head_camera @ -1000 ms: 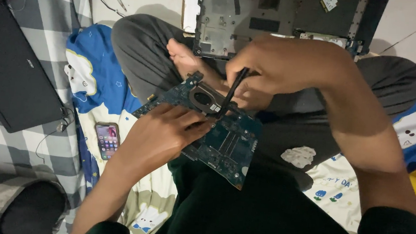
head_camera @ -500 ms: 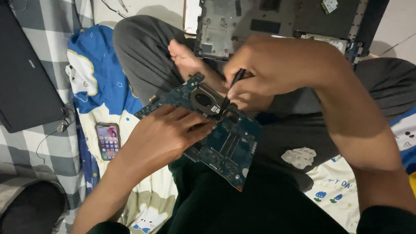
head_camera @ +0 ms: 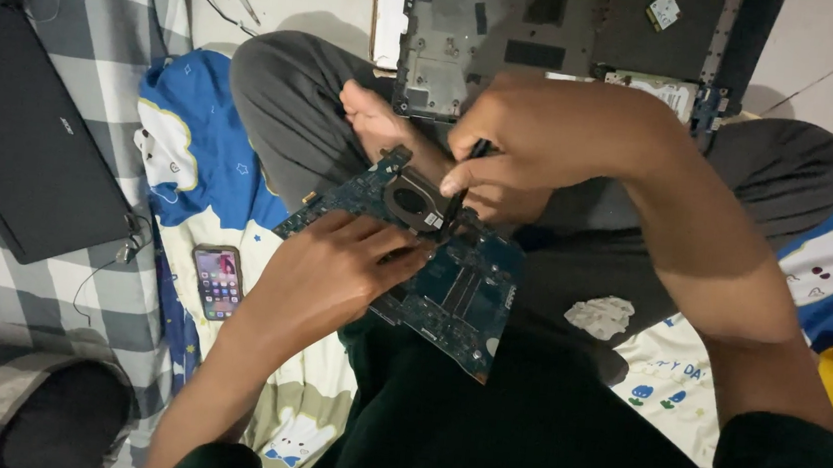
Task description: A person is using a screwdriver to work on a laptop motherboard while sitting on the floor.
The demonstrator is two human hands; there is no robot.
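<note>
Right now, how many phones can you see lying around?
1. A small rectangular smartphone with a lit screen lies on the patterned cloth, left of the person's left hand, below the flat black closed laptop. Others may be hidden.
</note>
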